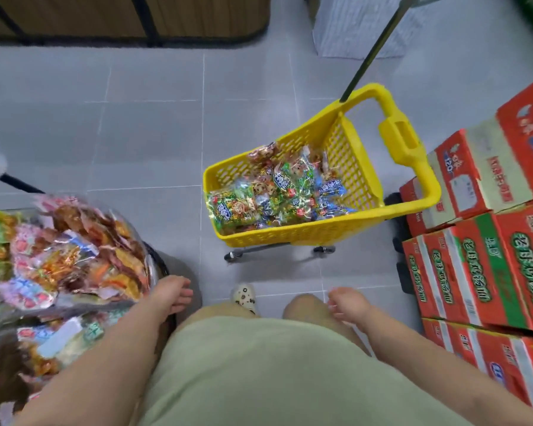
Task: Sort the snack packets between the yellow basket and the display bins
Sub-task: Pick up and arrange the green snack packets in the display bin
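Grey floor tiles (pixel 154 124) are stretching under everything, with pale grout lines crossing them. On them the yellow basket (pixel 320 233) is standing on small dark wheels (pixel 233 256), its far wheels being hidden beneath its body. Its walls are showing as moulded plastic lattice, and a thick looped handle (pixel 400 139) is rising at its right end.

Snack packets (pixel 277 195) are lying heaped inside it, glossy crinkled film in green, blue and brown. Their print is blurring too much to read, and the lower ones are being covered by those on top.

At the left edge the display bins (pixel 83 304) are being cut off by the frame. Their clear walls are showing only in part, and more shiny bin packets (pixel 71 253) in pink, orange and green are piling above the rim.

The left hand (pixel 171 295) is hanging just beside the upper bin's near corner, fingers relaxed and holding nothing; whether it is touching the bin I cannot tell. The right hand (pixel 348 305) is hovering by the knee, fingers loosely curled, gripping nothing.

One pale patterned shoe (pixel 243 298) is peeking out between the legs. To the right, red and green printed cardboard cartons (pixel 480 272) are sitting stacked, running out of the frame. A thin dark pole (pixel 373 50) is slanting up from the basket's far rim, its top being cut off.
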Motion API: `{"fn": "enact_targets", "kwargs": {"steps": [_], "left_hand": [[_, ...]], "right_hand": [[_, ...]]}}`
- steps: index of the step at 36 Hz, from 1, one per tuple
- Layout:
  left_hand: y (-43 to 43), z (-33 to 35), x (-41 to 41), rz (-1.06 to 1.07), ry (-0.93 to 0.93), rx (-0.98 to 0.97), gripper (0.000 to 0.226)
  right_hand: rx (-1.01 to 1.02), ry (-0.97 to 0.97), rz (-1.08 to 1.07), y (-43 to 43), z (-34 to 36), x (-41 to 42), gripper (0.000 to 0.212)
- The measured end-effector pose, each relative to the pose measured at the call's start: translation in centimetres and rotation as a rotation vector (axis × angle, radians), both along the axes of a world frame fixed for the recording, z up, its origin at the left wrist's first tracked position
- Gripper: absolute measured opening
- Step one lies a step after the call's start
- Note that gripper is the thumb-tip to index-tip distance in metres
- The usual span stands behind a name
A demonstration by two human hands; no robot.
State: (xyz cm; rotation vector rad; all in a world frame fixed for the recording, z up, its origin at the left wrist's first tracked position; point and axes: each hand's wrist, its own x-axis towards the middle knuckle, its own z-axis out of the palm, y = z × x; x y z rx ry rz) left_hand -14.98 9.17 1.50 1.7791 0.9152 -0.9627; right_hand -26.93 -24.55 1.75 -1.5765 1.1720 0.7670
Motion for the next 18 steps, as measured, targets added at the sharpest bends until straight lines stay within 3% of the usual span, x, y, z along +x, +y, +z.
{"fn": "enact_targets", "kwargs": {"steps": [5, 12, 16, 18], "left_hand": [[-0.1, 0.3, 5.1, -0.101, -0.006, 0.025, 0.014], [-1.9, -0.8, 7.6, -0.078, 0.077, -0.028, 0.02], [-3.1, -1.5, 8.4, -0.061, 0.106, -0.01, 0.012], [-3.5, -1.7, 8.9, -0.043, 0.1, 0.014, 0.02]], "right_hand": [[0.0, -0.054, -0.01, 1.0, 0.7, 5.7, 0.026], [0.022, -0.055, 0.041, 0.6, 1.0, 14.4, 0.013], [0.045, -0.048, 0.121, 0.8, 1.0, 19.7, 0.016], [0.059, -0.045, 0.182, 1.0, 0.9, 22.2, 0.014]]}}
